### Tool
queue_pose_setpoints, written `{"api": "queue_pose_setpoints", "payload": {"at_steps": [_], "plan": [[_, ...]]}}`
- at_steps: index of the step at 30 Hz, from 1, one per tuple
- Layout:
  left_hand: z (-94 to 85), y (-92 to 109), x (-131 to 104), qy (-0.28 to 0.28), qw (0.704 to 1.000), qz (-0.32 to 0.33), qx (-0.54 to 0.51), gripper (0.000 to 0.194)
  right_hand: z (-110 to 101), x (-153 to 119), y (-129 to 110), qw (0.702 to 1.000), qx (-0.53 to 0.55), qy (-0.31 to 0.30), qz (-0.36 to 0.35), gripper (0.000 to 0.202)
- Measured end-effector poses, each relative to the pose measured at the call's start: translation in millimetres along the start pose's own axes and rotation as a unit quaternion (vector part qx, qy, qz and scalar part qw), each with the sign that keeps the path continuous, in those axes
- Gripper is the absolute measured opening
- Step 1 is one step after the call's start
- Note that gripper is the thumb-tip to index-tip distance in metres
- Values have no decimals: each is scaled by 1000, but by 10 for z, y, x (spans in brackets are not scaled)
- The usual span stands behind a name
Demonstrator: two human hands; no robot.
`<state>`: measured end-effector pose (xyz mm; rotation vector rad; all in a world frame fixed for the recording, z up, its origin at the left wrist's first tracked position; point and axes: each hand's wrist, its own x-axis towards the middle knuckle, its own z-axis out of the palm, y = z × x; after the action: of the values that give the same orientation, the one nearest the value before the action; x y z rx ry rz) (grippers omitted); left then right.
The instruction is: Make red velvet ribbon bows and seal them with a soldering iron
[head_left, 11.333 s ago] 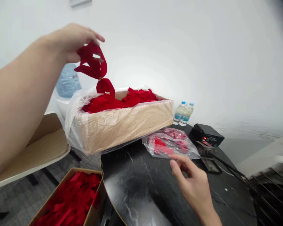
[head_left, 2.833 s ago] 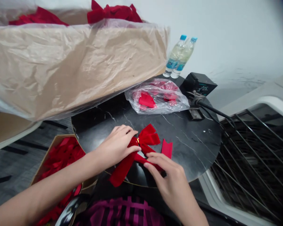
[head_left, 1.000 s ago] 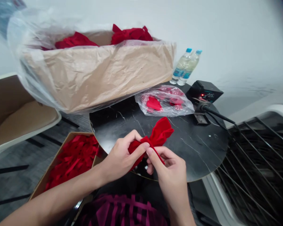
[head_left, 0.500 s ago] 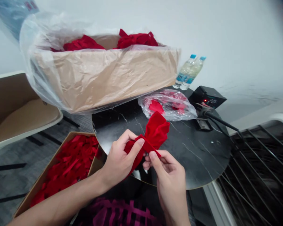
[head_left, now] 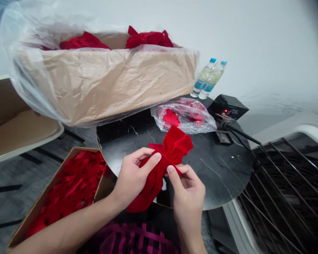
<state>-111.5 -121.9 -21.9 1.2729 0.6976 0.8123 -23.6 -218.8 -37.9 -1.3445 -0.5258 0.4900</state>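
Note:
A red velvet bow point(head_left: 173, 141) is held between my two hands above the near edge of a round black table point(head_left: 214, 169). My left hand point(head_left: 137, 173) pinches the narrow band across its middle from the left, thumb on top. On the right end of that band, my right hand point(head_left: 185, 187) closes with thumb and fingers. One looped part fans out away from me, while the other part hangs down below my left thumb. The fingertips under the fabric are partly hidden.
A large plastic-lined carton point(head_left: 108, 84) holding red bows stands at the back. Beside it are a clear bag point(head_left: 185, 116) of red pieces, two bottles point(head_left: 209, 79) and a black box with a red light point(head_left: 229, 107). An open carton point(head_left: 69, 190) of red ribbons sits lower left.
The bow has turned so that more of its lower part shows, and a pointed end now sticks out left above my left fingers. Both hands keep their pinch. The whole view has shifted slightly.

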Motion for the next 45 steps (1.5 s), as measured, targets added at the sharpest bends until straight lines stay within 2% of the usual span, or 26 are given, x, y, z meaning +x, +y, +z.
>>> {"api": "queue_pose_setpoints", "payload": {"at_steps": [8, 14, 18, 20, 22, 28, 32, 37, 41, 45], "plan": [[3, 98, -26, -13, 998, -12, 58, 18, 23, 1, 6, 1000, 26, 10, 9, 29], [-35, 87, 16, 14, 1000, -10, 0, 14, 30, -36, 67, 993, 101, -33, 43, 20], [-50, 122, 8, 11, 995, -69, -75, 13, 35, -39, 97, 991, 126, -32, 36, 15], [-56, 145, 7, -3, 988, -112, -110, 13, 31, -35, 105, 991, 125, -22, 30, 15], [-68, 163, 16, -23, 985, -129, -116, 12, 24, -32, 112, 993, 112, -9, 21, 18], [-125, 224, 45, -59, 997, -45, -23, 11, 7, -23, 115, 996, 94, -3, 6, 24], [-124, 278, 31, -65, 997, -33, 20, 14, -5, -25, 93, 994, 106, -6, -12, 24], [-88, 263, 26, -30, 999, -11, 31, 12, 5, -56, 32, 996, 75, 19, -33, 20], [-80, 245, 30, -23, 999, -4, 33, 10, 36, -64, 16, 997, 43, 29, -52, 21], [-83, 248, 36, -17, 999, 20, 43, 8, 62, -47, 42, 997, 58, 29, -39, 22]]}}
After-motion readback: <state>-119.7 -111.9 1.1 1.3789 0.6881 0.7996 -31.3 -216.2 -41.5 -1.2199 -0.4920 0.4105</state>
